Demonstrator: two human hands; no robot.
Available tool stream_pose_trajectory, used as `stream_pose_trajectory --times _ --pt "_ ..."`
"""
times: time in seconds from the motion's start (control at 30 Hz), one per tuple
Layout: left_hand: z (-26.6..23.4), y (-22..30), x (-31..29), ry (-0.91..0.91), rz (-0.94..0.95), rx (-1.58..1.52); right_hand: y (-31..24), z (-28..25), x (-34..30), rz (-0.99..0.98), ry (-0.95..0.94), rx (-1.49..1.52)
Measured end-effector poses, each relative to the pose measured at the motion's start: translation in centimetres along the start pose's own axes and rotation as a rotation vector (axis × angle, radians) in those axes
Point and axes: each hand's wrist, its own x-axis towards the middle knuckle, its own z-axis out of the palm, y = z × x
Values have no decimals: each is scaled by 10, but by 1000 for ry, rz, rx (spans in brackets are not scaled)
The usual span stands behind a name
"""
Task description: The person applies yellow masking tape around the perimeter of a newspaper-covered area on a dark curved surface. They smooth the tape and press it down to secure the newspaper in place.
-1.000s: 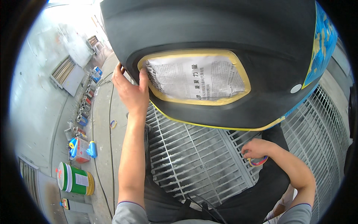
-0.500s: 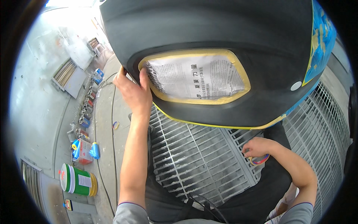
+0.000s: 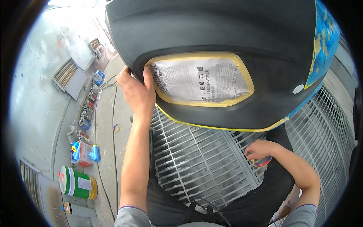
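Observation:
A large matte black car bumper (image 3: 211, 30) fills the upper middle. Newspaper (image 3: 181, 79) covers its recess, bordered by yellow masking tape (image 3: 247, 77). My left hand (image 3: 138, 92) clasps the bumper's left side, the thumb in front at the paper's taped left border and the other fingers round the outer edge, partly hidden. Low on the right, over my leg, my right hand (image 3: 261, 148) is curled with a roll of masking tape (image 3: 261, 163) hanging from it. The fingertips of that hand point left, apart from the bumper.
Blue film (image 3: 326, 41) covers the bumper's right end. Below lies a metal floor grating (image 3: 196, 159). Along the left wall stand a green and white bucket (image 3: 78, 182), a box (image 3: 83, 154) with blue rolls, and several cans. Another tape roll (image 3: 117, 128) lies on the floor.
The bumper's top left edge and my left hand sit slightly further right in view. Both hands keep their holds, and the right one has barely moved.

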Motion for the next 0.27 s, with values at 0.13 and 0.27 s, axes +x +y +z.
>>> stream_pose_trajectory --times 0.13,0.27 --pt "3 -4 -2 8 4 18 -6 -4 3 38 -29 -11" --pt "1 -10 1 -20 -32 -34 -13 -8 0 63 -37 5"
